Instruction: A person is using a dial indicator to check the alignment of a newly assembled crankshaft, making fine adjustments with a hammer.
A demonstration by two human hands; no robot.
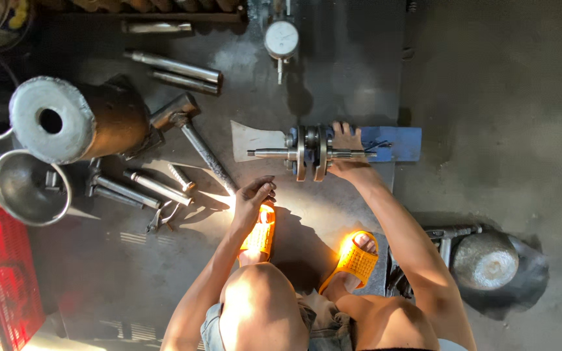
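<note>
Looking straight down at my own knees here, squatting on a grimy concrete floor (pixel 489 97) in orange slippers (pixel 356 260). My right hand (pixel 347 151) is clamped over the crankshaft (pixel 310 153), fingers draped across the shaft end just right of the two round webs. The crank lies on its side with its axis running left to right, propped on a blue metal stand (pixel 401 143), so I'd guess the grip is there to keep it from rolling or sliding off.

My left hand (pixel 252 198) is closed around the end of the hammer handle (pixel 206 156), right in front of my left foot. The hammer head (pixel 173 110) sits further away, up by the big steel cylinder (pixel 66 120) with the hole in its face, so the handle runs diagonally back toward me. Hammer looks like it's resting on the floor, not lifted.

Other junk around: a dial gauge (pixel 281 40) at the top, well apart from the crank, a couple of steel bars (pixel 177 70) nearby, some loose pins and punches (pixel 141 188) left of my hand, a metal funnel (pixel 30 188), and a red plastic crate (pixel 1 273) at the far left edge. There's a round metal lump (pixel 484 260) off to my right too, can't tell what it is.
</note>
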